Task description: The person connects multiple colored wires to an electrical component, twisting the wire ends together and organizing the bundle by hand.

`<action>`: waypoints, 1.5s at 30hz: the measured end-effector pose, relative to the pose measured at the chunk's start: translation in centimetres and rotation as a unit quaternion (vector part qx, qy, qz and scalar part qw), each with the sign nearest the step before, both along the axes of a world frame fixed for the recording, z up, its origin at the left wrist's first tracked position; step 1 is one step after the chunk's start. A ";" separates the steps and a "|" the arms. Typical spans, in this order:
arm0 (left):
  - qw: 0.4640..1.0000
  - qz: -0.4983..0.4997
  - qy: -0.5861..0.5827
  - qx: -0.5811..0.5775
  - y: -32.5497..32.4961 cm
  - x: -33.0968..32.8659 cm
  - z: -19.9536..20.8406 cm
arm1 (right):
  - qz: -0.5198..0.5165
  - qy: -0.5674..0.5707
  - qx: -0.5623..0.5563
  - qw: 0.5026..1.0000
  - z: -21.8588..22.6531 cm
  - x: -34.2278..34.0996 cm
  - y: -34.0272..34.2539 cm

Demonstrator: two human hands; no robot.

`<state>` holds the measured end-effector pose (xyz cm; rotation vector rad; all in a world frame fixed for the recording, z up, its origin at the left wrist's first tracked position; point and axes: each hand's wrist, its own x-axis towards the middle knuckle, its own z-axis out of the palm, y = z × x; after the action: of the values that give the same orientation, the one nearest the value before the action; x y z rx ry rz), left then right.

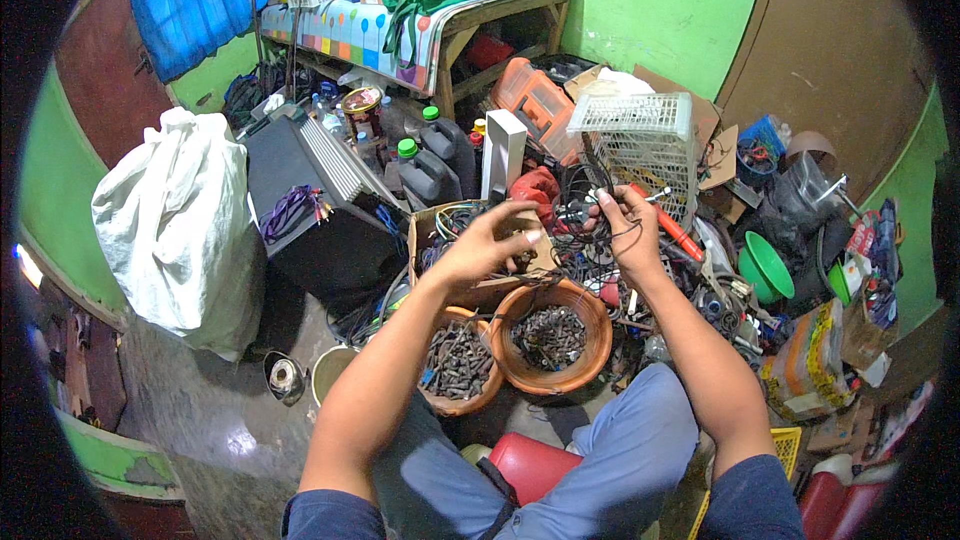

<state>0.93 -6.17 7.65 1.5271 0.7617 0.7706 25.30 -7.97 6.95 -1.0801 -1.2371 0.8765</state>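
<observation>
My right hand [630, 232] is closed on a bundle of thin black cable [592, 178]; its loops hang below the fingers. Above the open cardboard box [487, 294], my left hand [487, 248] is held with thumb and fingers apart and nothing visible between them. Cables and small parts lie in that box. Just under my hands stand two brown clay bowls, the right bowl [603, 365] and the left bowl [470, 408], both filled with dark bolt-like metal pieces. My left forearm covers part of the left one.
A white sack [175, 230] and a black case [310, 190] stand at left. Dark jerrycans [428, 175] with green caps are beyond the box. A white wire basket [640, 120], a green bowl [765, 268] and a taped carton [812, 360] crowd the right. A cloth-covered table [340, 35] is behind.
</observation>
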 end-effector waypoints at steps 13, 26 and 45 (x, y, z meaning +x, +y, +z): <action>0.950 0.116 -0.238 -0.165 0.5 1.7 -0.6 | 0.068 0.060 -0.030 0.995 1.9 1.0 -0.3; 0.831 0.348 -0.412 -0.136 5.1 -7.7 -0.1 | -0.128 0.040 -0.013 0.991 2.7 4.0 0.2; 0.983 0.021 0.063 0.168 -1.5 1.4 1.1 | 0.092 -0.009 -0.009 0.996 1.8 -3.4 -2.7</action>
<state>2.35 -7.66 8.75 1.8828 0.7873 0.8734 21.93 -10.70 8.80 -1.0012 -1.3613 1.0201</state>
